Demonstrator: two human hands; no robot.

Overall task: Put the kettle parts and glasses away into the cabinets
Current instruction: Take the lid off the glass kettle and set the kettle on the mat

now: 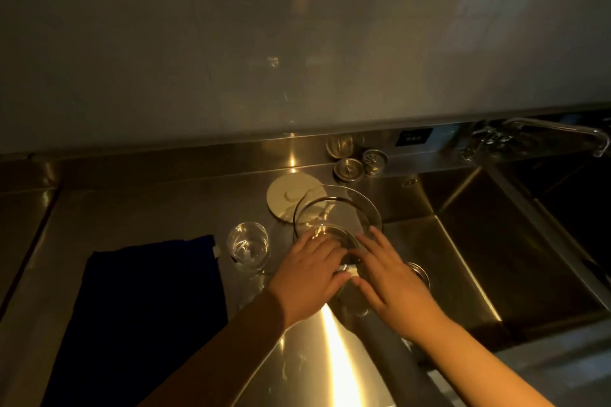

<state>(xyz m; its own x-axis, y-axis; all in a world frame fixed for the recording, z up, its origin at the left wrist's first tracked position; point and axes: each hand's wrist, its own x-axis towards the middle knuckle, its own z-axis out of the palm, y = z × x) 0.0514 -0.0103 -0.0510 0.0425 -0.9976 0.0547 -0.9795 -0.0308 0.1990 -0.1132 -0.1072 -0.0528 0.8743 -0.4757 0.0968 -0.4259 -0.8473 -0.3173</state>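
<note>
Centrally: glass kettle body (337, 225), clear, wide-mouthed, upright on the counter (158, 208) at its right edge, just beside the sink (496, 241). Left hand (310, 277) laid against the near left wall of the glass, fingers nearly straight, spread, not curled round it. Right hand (393, 287) against the near right wall, fingers likewise extended and flat. Small pale piece (350, 272) visible between the two hands at the kettle's near side; cannot tell what it is or whether either thumb pinches it. Behind and touching the kettle in view: round pale lid (291, 195), flat on the counter toward the back edge. Just left of the kettle: clear drinking glass (248, 243), upright, apart from both hands. Further left: dark blue cloth (139, 317), spread toward the front edge. Near the back edge, right of the lid: two metal sink strainers (360, 163), side by side. Beyond, over the sink's far corner: metal tap (542, 134). Lighting dim, yellow glare on the steel.
</note>
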